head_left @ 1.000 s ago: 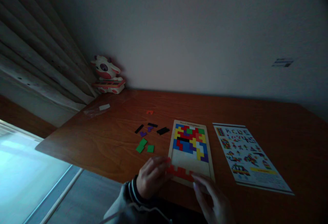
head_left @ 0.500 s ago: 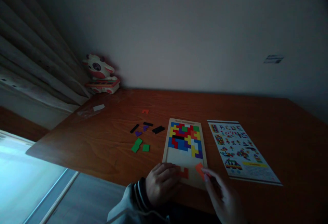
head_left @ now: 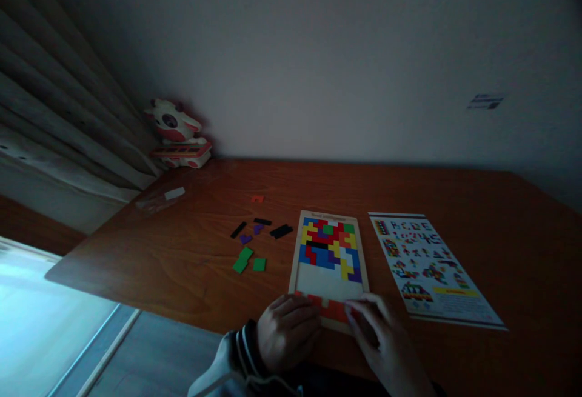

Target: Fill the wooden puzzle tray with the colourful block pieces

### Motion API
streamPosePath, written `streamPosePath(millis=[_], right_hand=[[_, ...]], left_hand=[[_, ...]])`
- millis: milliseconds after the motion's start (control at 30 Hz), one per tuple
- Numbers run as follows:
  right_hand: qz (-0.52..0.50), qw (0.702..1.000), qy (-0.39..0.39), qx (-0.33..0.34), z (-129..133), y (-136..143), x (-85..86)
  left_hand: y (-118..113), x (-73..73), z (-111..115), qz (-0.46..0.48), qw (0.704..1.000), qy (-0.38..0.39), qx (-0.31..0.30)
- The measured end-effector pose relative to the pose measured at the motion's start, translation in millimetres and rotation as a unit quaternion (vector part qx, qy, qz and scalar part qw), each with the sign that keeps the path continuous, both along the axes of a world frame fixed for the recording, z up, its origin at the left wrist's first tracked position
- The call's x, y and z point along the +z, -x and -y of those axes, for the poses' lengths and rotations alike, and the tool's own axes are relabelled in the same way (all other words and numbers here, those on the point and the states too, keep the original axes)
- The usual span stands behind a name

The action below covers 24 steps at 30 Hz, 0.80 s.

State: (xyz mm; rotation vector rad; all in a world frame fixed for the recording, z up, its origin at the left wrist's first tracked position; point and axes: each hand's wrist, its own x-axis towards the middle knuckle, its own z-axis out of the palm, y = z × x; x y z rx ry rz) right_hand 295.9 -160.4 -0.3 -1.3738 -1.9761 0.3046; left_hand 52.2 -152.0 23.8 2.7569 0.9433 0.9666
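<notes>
A wooden puzzle board lies on the table, its upper half filled with coloured block pieces. Over its lower left corner rests my left hand, fingers curled and pressed together; whatever is under them is hidden. Orange-red pieces show along the bottom of the board beside those fingers. My right hand is at the lower right corner, thumb and forefinger closed at the edge of an orange puzzle piece that lies flat in the board. A pale bare strip of the board separates these pieces from the filled part.
Left of the board lie green pieces, black pieces, purple pieces and an orange piece. A printed pattern sheet lies to the right. A cow-shaped toy keyboard and a clear plastic bag are at the far left.
My right hand has lowered the orange piece from a tilted hold above the board to flat in its lower right part. My left hand has stayed almost in place.
</notes>
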Motion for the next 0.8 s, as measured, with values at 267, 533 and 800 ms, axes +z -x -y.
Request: streamPosePath(millis=[267,533,800], right_hand=[[0.037,0.999,-0.017,0.01,3.0,-3.7,-6.1],[0.014,0.999,-0.036,0.01,0.4,-6.5,-7.5],[0.015,1.0,-0.017,-0.005,1.1,-3.5,-4.0]], left_hand=[[-1.0,-1.3,1.6,0.008,1.0,0.006,0.001],[64.3,28.7,-68.3,-0.049,0.984,0.016,0.17],[104.2,7.3,-197.5,-0.082,0.922,0.093,0.366]])
